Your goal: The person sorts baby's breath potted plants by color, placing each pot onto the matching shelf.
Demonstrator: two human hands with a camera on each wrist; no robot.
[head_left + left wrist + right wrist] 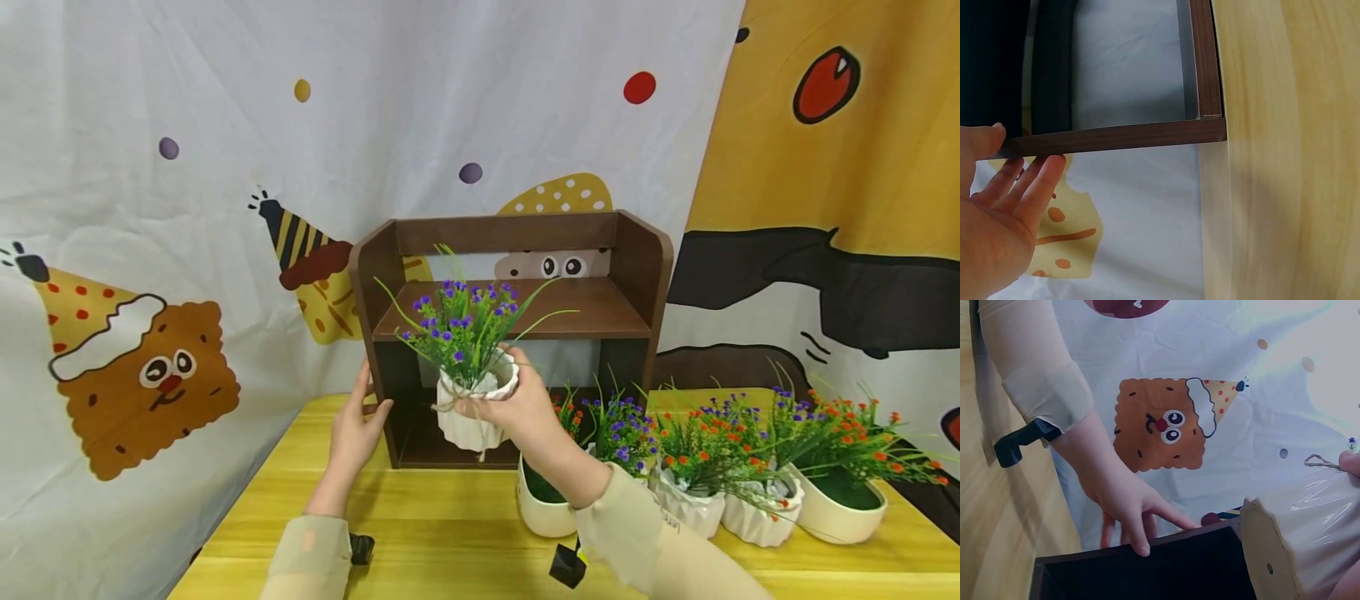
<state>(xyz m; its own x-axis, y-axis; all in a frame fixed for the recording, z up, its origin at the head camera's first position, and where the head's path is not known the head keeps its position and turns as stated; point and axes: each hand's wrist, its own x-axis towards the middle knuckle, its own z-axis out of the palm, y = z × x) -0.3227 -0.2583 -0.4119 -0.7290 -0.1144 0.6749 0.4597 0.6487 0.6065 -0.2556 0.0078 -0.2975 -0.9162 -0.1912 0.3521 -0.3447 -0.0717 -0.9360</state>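
My right hand grips a white ridged flowerpot with twine tied round it and purple flowers with long green blades above. The pot is held up in front of the brown two-tier shelf, and its underside with a small hole faces the right wrist view. My left hand holds the shelf's left side panel. In the left wrist view its thumb lies on one side of the panel and the fingers on the other.
On the wooden table, right of the shelf, several potted plants stand close together: a cream oval planter, a white pot with orange flowers, and another oval planter. A cartoon-printed curtain hangs behind.
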